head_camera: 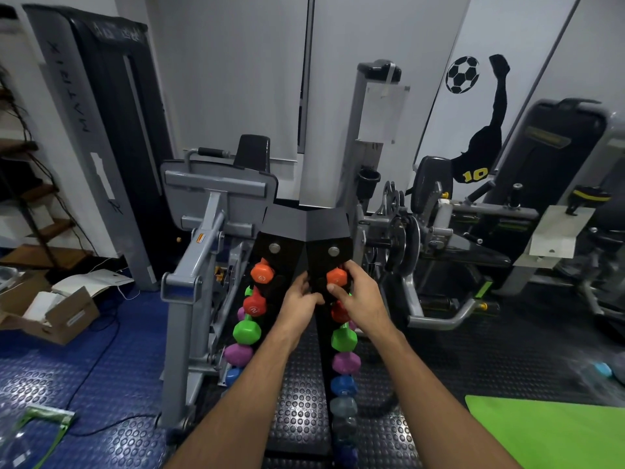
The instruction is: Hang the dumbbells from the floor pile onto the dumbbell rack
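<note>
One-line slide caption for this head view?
Right hand seats an orange dumbbell atop the black rack; left hand steadies it.

Two bare forearms, no sleeves in view — left hand (302,301), right hand (363,294), unadorned wrists, ringless fingers (338,292)

This is a small gym or fitness room. A tall black dumbbell rack (306,245) loaded with coloured dumbbells stands at the centre. Grey weight machines (216,211) crowd behind it from 10 to 2 o'clock. Studded rubber flooring (301,421) covers the ground, a green exercise mat (554,431) lies at 4 o'clock, and a football-player wall decal (483,130) shows at 1 o'clock.
</note>
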Demonstrator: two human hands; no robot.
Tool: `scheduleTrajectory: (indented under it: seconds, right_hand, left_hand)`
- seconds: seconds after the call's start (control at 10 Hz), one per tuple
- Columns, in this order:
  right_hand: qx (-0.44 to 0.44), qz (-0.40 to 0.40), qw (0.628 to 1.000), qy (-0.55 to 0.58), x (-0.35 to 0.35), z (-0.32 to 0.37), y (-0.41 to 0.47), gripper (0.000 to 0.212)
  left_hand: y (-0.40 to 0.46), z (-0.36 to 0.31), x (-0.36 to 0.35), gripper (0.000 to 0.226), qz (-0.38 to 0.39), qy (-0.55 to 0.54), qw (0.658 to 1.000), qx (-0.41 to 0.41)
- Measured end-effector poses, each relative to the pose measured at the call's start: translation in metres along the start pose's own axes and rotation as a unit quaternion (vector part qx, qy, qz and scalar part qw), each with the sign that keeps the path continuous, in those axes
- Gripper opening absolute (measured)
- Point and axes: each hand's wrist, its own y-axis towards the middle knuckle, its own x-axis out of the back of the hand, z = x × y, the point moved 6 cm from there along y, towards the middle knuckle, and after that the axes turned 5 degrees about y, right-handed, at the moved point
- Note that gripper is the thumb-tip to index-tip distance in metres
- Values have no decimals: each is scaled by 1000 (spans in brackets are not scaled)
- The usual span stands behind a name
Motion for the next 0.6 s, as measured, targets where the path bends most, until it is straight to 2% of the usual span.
scheduleTrajectory:
  seconds: [0.2, 0.4, 0.5, 0.6]
  right_hand:
    - [-9, -14, 1000, -16, 8, 11, -14, 33]
    - [-21, -6, 997, -71, 17, 12, -23, 84]
    - [-17, -25, 997, -68, 30, 22, -25, 84]
    - [-1, -39, 997, -71, 38, 31, -22, 84]
  left_hand:
    - [-17, -18, 4, 43, -6, 88, 996, -32]
    - [-38, -38, 15, 57, 3, 206, 977, -46]
    - [-47, -54, 24, 64, 16, 261, 964, -49]
    - [-52, -78, 31, 60, 22, 302, 950, -82]
